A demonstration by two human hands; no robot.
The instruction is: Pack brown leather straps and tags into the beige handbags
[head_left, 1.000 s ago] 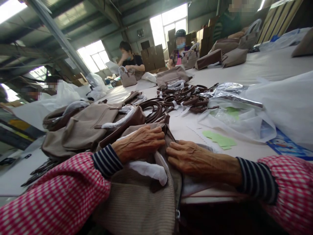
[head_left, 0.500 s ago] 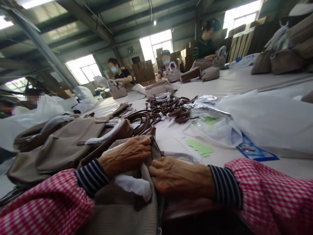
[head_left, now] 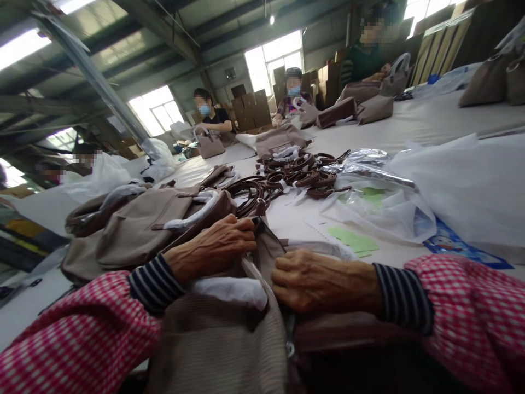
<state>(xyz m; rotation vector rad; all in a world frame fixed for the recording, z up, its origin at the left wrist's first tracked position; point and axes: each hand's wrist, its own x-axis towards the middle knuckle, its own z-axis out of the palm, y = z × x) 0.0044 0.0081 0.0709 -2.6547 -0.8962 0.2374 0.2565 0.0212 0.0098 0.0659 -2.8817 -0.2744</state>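
Note:
A taupe ribbed handbag (head_left: pixel 221 339) lies right in front of me, its zipper (head_left: pixel 268 284) unzipped along the top edge. White wrapping (head_left: pixel 229 290) covers its handle. My left hand (head_left: pixel 213 243) is closed on the bag's far end, at the upper end of the zipper opening. On the other side of the opening, my right hand (head_left: pixel 324 279) has its fingers curled on the bag's edge. The metal zipper pull (head_left: pixel 290 349) hangs at the near end. Both sets of fingertips are partly hidden in the fabric.
More taupe handbags (head_left: pixel 135 224) are piled at left. Coiled brown straps (head_left: pixel 295 175) lie mid-table beside clear plastic (head_left: pixel 369 164), green paper pieces (head_left: pixel 353 241) and white sheeting (head_left: pixel 463 191). Several co-workers sit beyond, one (head_left: pixel 213 117) handling a bag.
The view has turned slightly left, so the scene sits further right. Both hands stay on the bag, and the gap between them at the opening looks a little wider.

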